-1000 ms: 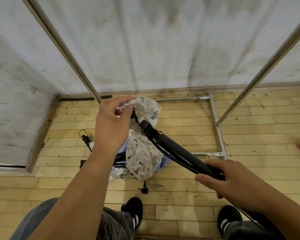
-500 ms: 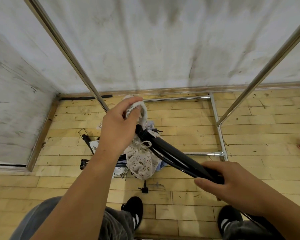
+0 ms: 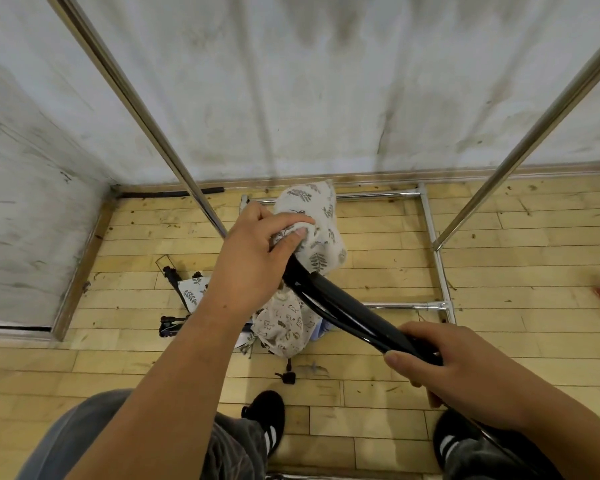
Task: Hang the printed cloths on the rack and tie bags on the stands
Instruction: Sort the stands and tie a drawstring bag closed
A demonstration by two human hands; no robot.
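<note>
Black and glossy, the stand [image 3: 343, 308] runs slantwise between my two hands. My right hand [image 3: 454, 372] is wrapped round its lower end, fingers curled over the tubes and thumb pressed against them. My left hand [image 3: 253, 261] sits at the upper end, thumb and forefinger pinching a leaf-print bag [image 3: 314, 220]. The bag's cream cloth bunches up just beyond the knuckles and covers the stand's tip.

Under the left wrist a second bag [image 3: 284, 327], with a small animal print, hangs close against the stand. I cannot tell how it is fastened. Left of that wrist a leaf-print cloth [image 3: 193, 292] lies on the wooden floor [image 3: 534, 271] beside thin black legs [image 3: 173, 282]. The steel rack [image 3: 142, 105] sends one pole up from behind the left hand and another well above the right.
</note>
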